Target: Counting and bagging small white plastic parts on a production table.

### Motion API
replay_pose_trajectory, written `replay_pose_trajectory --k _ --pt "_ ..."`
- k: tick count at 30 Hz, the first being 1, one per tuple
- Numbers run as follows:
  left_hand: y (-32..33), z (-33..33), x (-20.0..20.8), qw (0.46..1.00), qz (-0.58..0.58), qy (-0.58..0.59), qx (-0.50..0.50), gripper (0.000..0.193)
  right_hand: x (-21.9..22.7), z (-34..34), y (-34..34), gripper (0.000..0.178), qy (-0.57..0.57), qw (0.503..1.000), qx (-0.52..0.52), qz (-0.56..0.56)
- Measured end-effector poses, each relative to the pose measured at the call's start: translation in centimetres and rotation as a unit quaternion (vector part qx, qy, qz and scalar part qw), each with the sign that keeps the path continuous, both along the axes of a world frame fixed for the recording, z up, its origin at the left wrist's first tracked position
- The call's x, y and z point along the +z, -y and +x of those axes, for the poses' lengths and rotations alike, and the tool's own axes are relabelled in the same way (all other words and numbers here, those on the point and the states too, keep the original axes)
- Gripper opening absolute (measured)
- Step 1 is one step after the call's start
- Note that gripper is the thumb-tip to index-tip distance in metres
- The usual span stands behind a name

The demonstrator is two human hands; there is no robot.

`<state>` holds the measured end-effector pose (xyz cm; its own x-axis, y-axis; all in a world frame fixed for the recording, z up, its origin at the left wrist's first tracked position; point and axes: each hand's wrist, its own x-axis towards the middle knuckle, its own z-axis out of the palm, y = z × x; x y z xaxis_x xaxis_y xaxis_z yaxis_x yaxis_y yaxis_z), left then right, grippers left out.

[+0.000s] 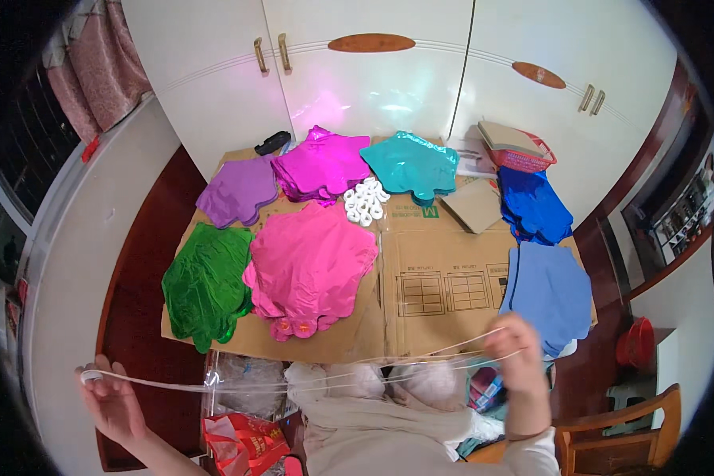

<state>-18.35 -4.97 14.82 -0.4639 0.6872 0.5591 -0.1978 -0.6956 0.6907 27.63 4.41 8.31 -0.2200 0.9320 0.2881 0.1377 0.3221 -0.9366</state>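
Several strands of thin white string (pixel 238 388) stretch across in front of me between my two hands. At the far left, my left hand (pixel 113 403) holds one end, where a small white coil (pixel 92 375) sits at the fingertips. My right hand (pixel 517 349) is closed on the other end near the cardboard's front right edge, with the strands spreading apart there. On the cardboard (pixel 420 333) lies a heap of small white string coils (pixel 365 201). Nearest my right hand is a stack of light-blue foil sheets (pixel 549 289).
Foil stacks in pink (pixel 309 266), green (pixel 208 282), purple (pixel 238 189), magenta (pixel 321 165), teal (pixel 412 166) and dark blue (pixel 535 205) ring the cardboard. Behind stand a red basket (pixel 523 159) and white cabinets (pixel 373 79). A red bag (pixel 246 444) and wooden chair (pixel 627 432) are close by.
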Motion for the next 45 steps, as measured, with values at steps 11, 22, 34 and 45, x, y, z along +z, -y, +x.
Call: replay_pose_trajectory --k 11,22,34,45 --pt "-5.0 3.3 -3.4 0.764 -0.213 -0.608 0.049 0.014 -1.7 21.9 5.6 0.018 0.131 0.975 -0.082 -0.157" --pt "-5.4 14.0 -9.5 0.672 -0.076 -0.688 -0.264 0.011 -5.2 -2.7 5.6 0.044 0.288 0.946 0.109 0.105" --pt "-4.0 16.1 -14.4 0.812 -0.334 -0.094 -0.469 0.009 -12.7 -8.2 3.9 0.013 -0.029 0.961 0.098 -0.258" --pt "-3.1 18.0 -16.5 0.903 -0.290 -0.028 -0.316 0.008 -10.6 -10.2 3.5 0.010 0.061 0.988 0.115 -0.082"
